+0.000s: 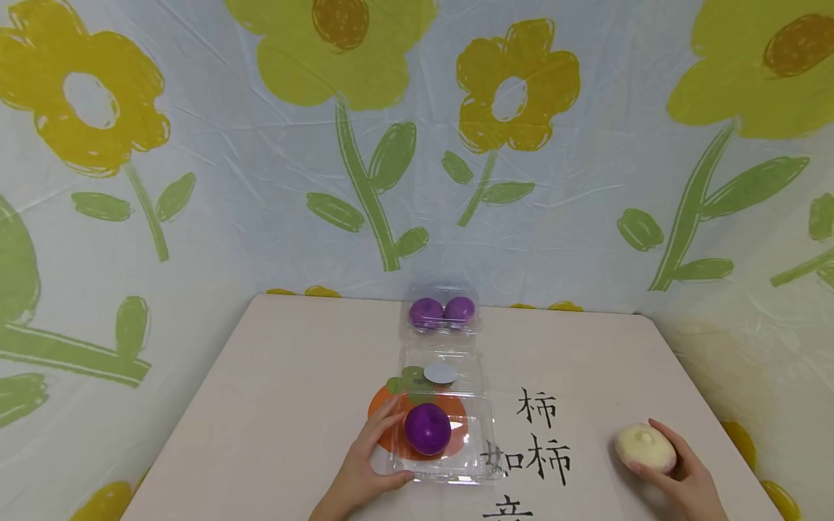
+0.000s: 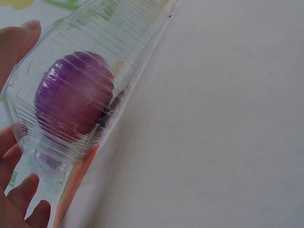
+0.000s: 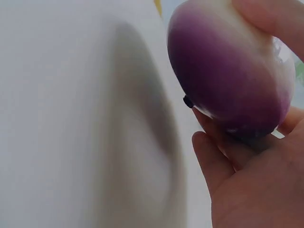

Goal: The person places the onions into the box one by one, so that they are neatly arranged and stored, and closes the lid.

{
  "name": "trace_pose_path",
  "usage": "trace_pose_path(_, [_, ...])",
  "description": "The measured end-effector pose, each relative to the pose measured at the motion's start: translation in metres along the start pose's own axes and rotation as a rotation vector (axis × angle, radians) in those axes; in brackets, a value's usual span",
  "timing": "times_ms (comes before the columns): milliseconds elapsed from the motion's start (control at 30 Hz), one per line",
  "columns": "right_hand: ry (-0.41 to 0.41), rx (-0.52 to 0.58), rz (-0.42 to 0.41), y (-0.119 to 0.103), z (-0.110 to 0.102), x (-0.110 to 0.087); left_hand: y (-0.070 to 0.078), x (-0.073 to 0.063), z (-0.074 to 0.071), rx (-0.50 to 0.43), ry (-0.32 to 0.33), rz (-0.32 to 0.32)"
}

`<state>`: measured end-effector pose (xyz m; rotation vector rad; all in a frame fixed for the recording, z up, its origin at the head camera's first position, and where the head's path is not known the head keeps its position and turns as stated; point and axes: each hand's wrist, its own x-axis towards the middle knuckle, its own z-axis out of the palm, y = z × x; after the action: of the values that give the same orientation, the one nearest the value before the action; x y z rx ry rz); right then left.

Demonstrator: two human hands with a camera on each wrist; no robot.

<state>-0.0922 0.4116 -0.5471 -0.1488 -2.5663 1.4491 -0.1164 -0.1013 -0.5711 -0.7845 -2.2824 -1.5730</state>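
Observation:
A clear plastic clamshell box (image 1: 478,434) lies with its lid folded open, a purple turnip-like vegetable (image 1: 428,429) sitting inside its near half. My left hand (image 1: 368,463) grips this box at its left near corner, thumb on the near edge and fingers along the left side. In the left wrist view the vegetable (image 2: 76,95) shows through the ribbed plastic wall. Over the right of the table, my right hand (image 1: 687,474) holds a second turnip (image 1: 645,447), its cream side with a small nub facing up. The right wrist view shows this turnip's purple side (image 3: 223,71) and a dark stub.
Behind the open box stands another clear box (image 1: 443,329) with two purple vegetables (image 1: 426,313). A pale round label (image 1: 440,373) is on the lid. The table (image 1: 293,383) bears a printed orange fruit and black characters (image 1: 549,459). Flowered cloth (image 1: 260,181) surrounds it.

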Motion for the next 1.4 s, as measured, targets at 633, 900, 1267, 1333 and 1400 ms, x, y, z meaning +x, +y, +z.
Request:
trace_pose_path(633, [-0.068,0.245,-0.191,-0.043,0.026,0.035,-0.020,-0.004,0.003,0.002,-0.014,0.024])
trace_pose_path(900, [-0.126,0.241,-0.228,-0.061,0.046,0.048,-0.018,-0.003,0.002,-0.013,-0.004,0.061])
trace_pose_path(1267, [-0.201,0.199,-0.317,-0.092,0.073,0.059,-0.019,-0.004,0.002,0.009,-0.012,0.038])
trace_pose_path(1333, [-0.216,0.198,-0.344,-0.099,0.079,0.060,-0.019,-0.004,0.002,0.011,-0.014,0.032])
trace_pose_path(1400, [-0.231,0.196,-0.366,-0.104,0.084,0.060,-0.019,-0.003,0.002,0.013,-0.014,0.029])
